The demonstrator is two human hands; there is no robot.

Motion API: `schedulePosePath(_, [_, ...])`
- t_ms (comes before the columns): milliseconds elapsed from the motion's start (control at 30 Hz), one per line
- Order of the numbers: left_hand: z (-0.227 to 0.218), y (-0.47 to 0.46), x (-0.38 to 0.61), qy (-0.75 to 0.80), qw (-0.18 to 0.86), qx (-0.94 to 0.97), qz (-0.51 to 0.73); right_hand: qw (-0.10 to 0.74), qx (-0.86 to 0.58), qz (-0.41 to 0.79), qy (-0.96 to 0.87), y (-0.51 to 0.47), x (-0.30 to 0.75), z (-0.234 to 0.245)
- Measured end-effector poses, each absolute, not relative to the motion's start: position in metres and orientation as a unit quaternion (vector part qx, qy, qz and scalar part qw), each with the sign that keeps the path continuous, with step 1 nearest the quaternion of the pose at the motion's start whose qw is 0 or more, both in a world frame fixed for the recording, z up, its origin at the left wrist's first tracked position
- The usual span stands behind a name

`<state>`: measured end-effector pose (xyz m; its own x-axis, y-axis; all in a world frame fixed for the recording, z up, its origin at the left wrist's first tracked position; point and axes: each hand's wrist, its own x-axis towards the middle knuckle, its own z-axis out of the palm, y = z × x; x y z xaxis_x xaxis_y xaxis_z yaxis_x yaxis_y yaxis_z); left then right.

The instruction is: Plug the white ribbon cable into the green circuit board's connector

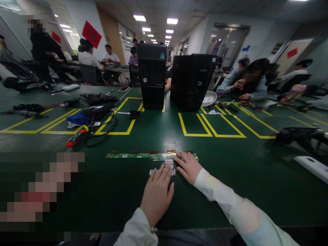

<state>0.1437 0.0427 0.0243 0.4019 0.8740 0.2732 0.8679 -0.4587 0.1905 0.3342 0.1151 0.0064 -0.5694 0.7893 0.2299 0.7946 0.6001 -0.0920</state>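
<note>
A long, narrow green circuit board (128,156) lies crosswise on the dark green table in front of me. Gold-brown tabs run along its far edge. My right hand (189,168) rests at the board's right part, fingers stretched out and fingertips touching it. A short pale flat cable (169,162) comes off the board's near side. Lying palm down just nearer to me is my left hand (157,194), its fingers extended over a small pale flat piece (153,172) that they partly cover. Neither hand is closed around anything.
Two black computer towers (153,75) (191,82) stand ahead. A red-black screwdriver (76,137), a blue-black bundle (82,118) and cables lie left. To the right are a white power strip (311,168) and a white basket (208,98). A blurred-out forearm reaches in at left. People sit beyond.
</note>
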Motion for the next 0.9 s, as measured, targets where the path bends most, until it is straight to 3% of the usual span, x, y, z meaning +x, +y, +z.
schedulePosePath(900, [0.0239,0.0431,0.1460,0.526,0.002,0.836,0.156,0.121,-0.445,-0.009,-0.887,0.1156,0.3347,0.0048])
